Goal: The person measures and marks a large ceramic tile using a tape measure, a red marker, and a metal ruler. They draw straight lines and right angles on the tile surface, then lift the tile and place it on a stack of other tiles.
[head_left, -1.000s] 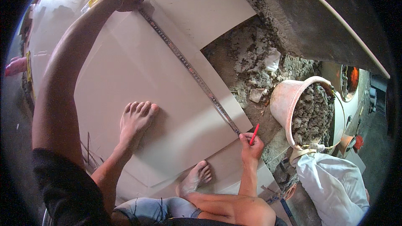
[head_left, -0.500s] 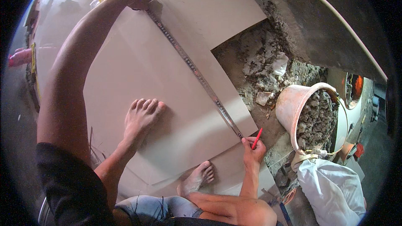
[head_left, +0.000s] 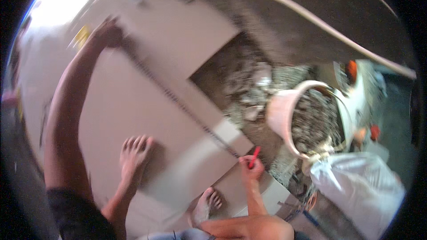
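A steel tape measure (head_left: pixel 182 103) is pulled out diagonally over a large beige floor tile (head_left: pixel 120 95). At its far end my left hand (head_left: pixel 109 34) is closed on it, blurred by motion, so its case cannot be made out. My right hand (head_left: pixel 251 169) pinches the near end close to the tile's right corner. The same hand also holds a red pen (head_left: pixel 254 157), which sticks up from the fingers. The blade lies between the two hands.
My bare feet (head_left: pixel 134 154) rest on the tiles. To the right, rubble (head_left: pixel 249 82) fills an uncovered patch of floor. A pale bucket (head_left: pixel 280 111) of grey mortar stands there, with a white sack (head_left: pixel 356 189) nearer me. A pale hose (head_left: pixel 289 2) runs along the back.
My view has swung, so most of the scene sits further left and is blurred. Both hands keep their places on the tape measure.
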Motion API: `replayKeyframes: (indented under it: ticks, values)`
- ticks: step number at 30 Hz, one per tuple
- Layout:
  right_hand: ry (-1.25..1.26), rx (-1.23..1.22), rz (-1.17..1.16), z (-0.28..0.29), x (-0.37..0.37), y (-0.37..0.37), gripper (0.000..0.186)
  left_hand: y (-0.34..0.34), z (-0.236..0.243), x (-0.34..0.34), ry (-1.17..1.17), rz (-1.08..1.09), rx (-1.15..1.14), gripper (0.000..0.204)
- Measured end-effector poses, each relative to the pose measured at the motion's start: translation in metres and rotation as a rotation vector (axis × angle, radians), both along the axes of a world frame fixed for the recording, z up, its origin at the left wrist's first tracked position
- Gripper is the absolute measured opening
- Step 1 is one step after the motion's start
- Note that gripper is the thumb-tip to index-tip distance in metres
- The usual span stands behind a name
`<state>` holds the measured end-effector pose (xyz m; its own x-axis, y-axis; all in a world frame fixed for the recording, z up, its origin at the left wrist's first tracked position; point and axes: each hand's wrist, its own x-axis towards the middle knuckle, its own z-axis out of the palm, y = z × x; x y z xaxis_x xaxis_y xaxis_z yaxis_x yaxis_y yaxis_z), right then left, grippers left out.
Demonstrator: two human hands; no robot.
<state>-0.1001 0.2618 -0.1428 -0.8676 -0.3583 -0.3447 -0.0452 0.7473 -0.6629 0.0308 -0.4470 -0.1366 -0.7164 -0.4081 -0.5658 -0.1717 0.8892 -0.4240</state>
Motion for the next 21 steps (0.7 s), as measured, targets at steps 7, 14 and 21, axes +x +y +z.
replayKeyframes:
  ticks: [7,14,21]
  values:
    - [0.044,-0.038,-0.115,0.003,0.013,-0.01,0.019,0.004,0.005,-0.022,-0.029,0.131,0.046,0.035]
    - [0.056,-0.074,-0.116,0.01,0.019,-0.013,0.021,0.019,0.026,-0.02,-0.081,0.196,0.044,0.042]
    - [-0.052,-0.043,-0.068,0.012,0.008,-0.012,0.019,0.014,0.021,-0.016,-0.087,0.194,0.029,0.049]
